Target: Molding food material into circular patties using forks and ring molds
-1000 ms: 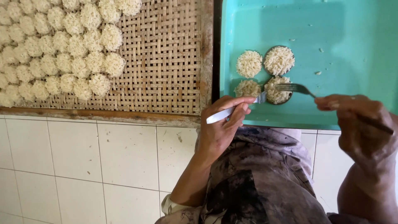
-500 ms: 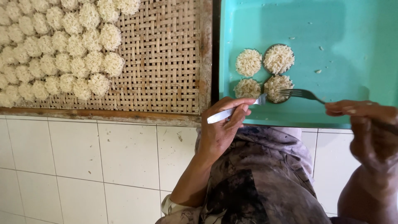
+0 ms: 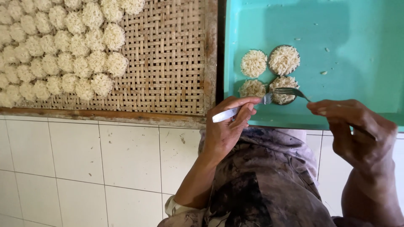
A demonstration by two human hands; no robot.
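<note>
Fingers (image 3: 248, 105) pinch a smooth metal spoon (image 3: 235, 111) beside round, bristly noodle discs (image 3: 253, 63).

Cut off at top and left edges: woven tray (image 3: 168, 63) and its noodle discs (image 3: 54, 54). Hidden inside right hand (image 3: 357, 130): fork (image 3: 290, 91) handle. Cropped right: teal tray (image 3: 357, 50).

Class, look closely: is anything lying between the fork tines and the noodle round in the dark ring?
Nothing visible: the metal fork in the right hand already rests on that pale noodle round; the left hand holds another utensil beside it.
</note>
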